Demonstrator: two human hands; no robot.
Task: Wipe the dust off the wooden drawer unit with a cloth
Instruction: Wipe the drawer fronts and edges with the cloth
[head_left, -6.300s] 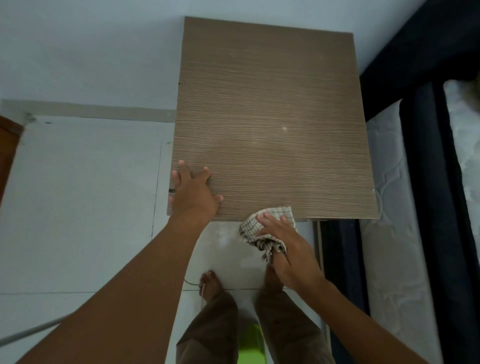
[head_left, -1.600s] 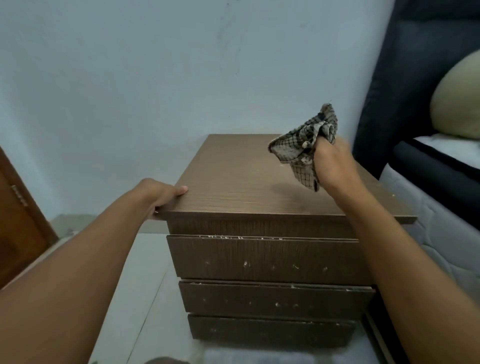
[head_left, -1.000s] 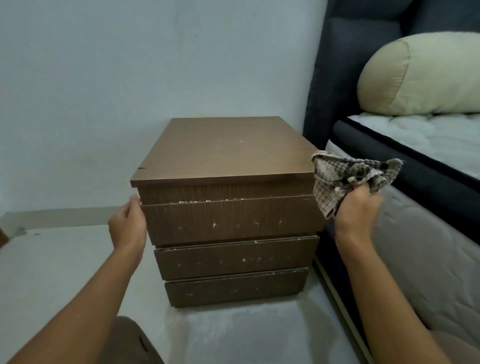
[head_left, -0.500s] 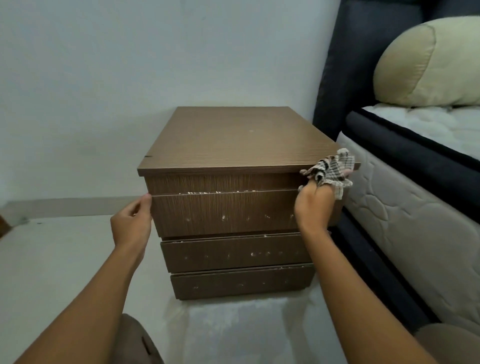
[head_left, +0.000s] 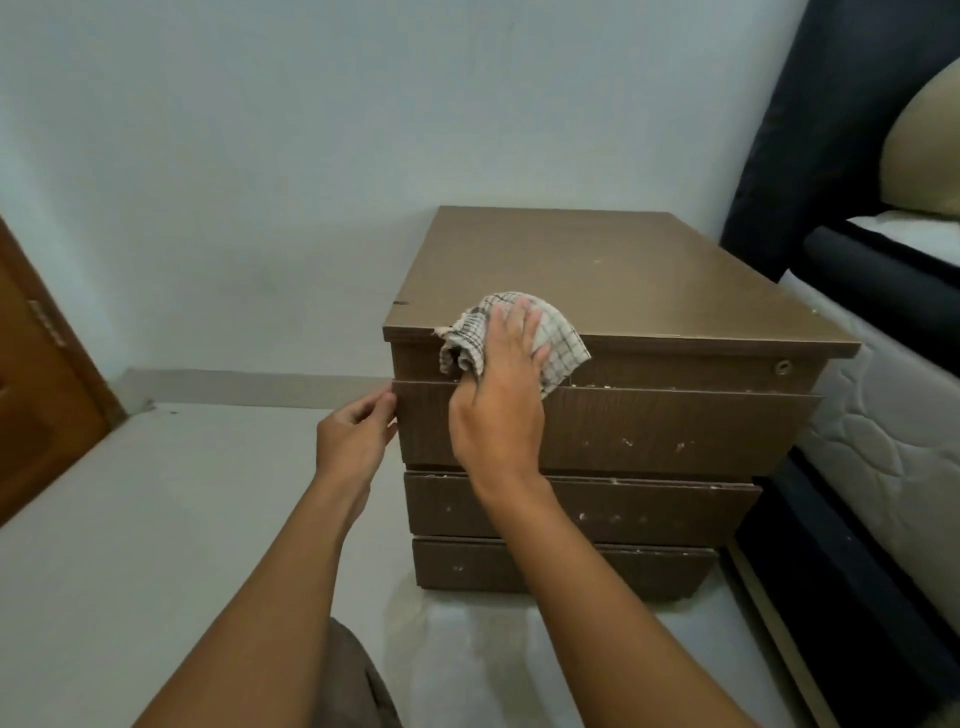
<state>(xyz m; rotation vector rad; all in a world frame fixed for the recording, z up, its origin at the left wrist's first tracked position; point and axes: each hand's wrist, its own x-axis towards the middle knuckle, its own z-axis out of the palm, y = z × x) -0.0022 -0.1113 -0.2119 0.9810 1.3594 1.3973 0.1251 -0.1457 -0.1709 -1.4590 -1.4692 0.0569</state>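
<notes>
Right hand, fingers straight, presses the cloth over the unit's front top edge. Left hand pinches the top drawer's left edge. Left of it lies open floor.

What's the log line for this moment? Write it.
step: wiping front top edge | right grip: presses cloth on drawer unit | left grip: holds left edge of top drawer | specks: drawer fronts

Dim, diffuse indoor light; soft shadow under the top of the brown wooden drawer unit; frame edges bow, detail slightly soft.
</notes>
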